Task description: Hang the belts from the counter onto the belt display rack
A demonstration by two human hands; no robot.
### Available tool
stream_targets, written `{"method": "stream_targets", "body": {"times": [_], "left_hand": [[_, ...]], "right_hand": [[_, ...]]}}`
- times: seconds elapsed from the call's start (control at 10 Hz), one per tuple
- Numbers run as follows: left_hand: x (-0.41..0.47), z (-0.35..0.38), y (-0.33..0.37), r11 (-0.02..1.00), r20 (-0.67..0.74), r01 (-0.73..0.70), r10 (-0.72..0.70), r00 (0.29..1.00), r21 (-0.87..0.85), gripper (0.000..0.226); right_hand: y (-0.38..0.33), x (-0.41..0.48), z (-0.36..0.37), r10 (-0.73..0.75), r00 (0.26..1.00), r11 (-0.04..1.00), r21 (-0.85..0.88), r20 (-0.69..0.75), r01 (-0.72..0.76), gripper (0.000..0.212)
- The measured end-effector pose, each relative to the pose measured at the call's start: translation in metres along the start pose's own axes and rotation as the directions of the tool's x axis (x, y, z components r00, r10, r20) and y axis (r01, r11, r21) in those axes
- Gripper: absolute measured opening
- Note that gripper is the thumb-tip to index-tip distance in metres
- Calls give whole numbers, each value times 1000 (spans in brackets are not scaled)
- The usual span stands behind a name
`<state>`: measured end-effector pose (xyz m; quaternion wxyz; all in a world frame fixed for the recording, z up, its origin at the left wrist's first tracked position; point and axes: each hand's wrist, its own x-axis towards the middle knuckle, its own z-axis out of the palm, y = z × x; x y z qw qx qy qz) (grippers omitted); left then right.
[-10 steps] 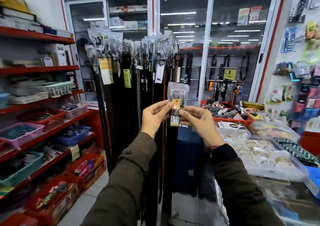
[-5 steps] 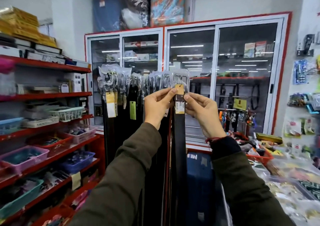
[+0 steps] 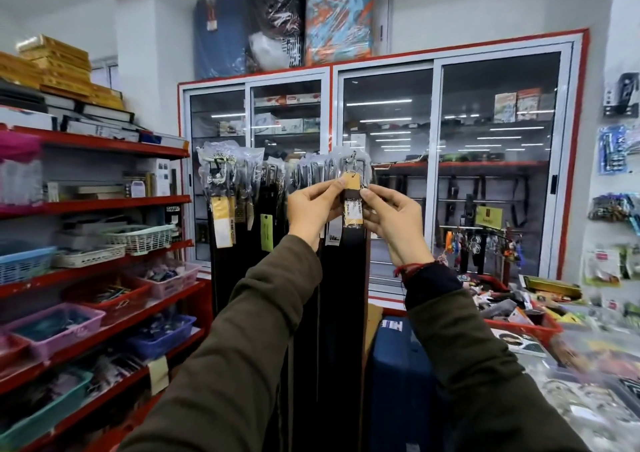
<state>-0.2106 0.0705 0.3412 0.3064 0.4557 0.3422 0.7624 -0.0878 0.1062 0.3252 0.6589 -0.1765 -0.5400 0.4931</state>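
Note:
A dark belt (image 3: 349,278) hangs straight down at the right end of the belt display rack (image 3: 277,174). Its buckle (image 3: 353,169) is wrapped in clear plastic and sits level with the other buckles. My left hand (image 3: 311,209) and my right hand (image 3: 394,216) both pinch the belt just under the buckle, around its tan and yellow tags (image 3: 353,205). Whether the buckle is hooked on the rack is hidden by the plastic. Several other dark belts (image 3: 256,264) with tags hang to the left.
Red shelves (image 3: 114,205) with plastic baskets line the left wall. A glass-door cabinet (image 3: 433,174) stands behind the rack. A counter (image 3: 571,375) crowded with small goods lies at the right, and a blue suitcase (image 3: 398,382) stands below the belts.
Both hands have lifted the belt from chest height up to the level of the other buckles on the rack. The camera has tilted upward with them.

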Motion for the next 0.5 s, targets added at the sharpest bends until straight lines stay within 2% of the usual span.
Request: {"method": "stream_targets", "body": {"times": [0.1,0.2,0.3,0.4,0.5], "left_hand": [[0,-2,-4,999,-33,-27,28,999,20,29],[3,-7,-16,964,-37,-173,185,982,204,31],[-7,-16,-28,786,53,-385,413,909,483,35],[-17,-26,-39,517,257,-567,551,794,641,43],[-18,-34,-49,258,440,-646,550,710,718,50]], "right_hand": [[7,-1,0,-31,999,996,-83,-20,29,34],[19,-6,-1,-139,990,967,-220,-27,130,26],[34,-16,-6,-392,920,807,-476,11,349,39],[51,-25,-12,-533,819,567,-629,212,532,48],[63,-25,-15,-474,826,462,-713,304,528,57]]}}
